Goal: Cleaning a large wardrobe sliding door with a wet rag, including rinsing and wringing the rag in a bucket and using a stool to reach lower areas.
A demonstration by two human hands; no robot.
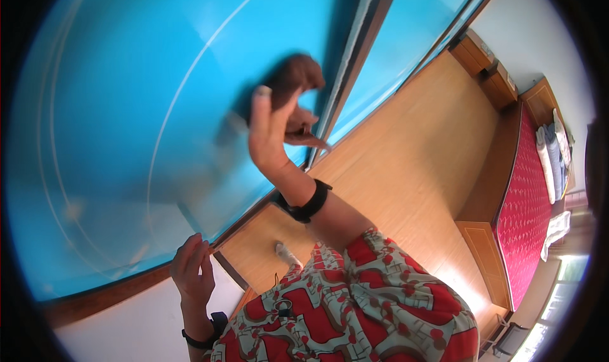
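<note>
My right hand (276, 133), with a black band on the wrist, is raised before a large glossy blue door panel (119, 124) with curved white lines. It holds a crumpled brown cloth (297, 74); part of the cloth hangs beside the palm towards the panel's metal-edged upright frame (340, 76). The cloth is blurred, and whether it touches the panel is unclear. Lower left, my left hand (192, 267), also with a black wristband, is near the panel's brown edge. Its fingers are slightly bent and hold nothing visible; contact with the edge cannot be told.
A second blue panel (404, 33) stands beyond the frame. Wood-look floor (414, 138) runs to a bed with a red patterned mattress (523, 205) and folded bedding (552, 157). Wooden bedside cabinets (497, 86) stand near its head. A white surface (142, 314) lies at lower left.
</note>
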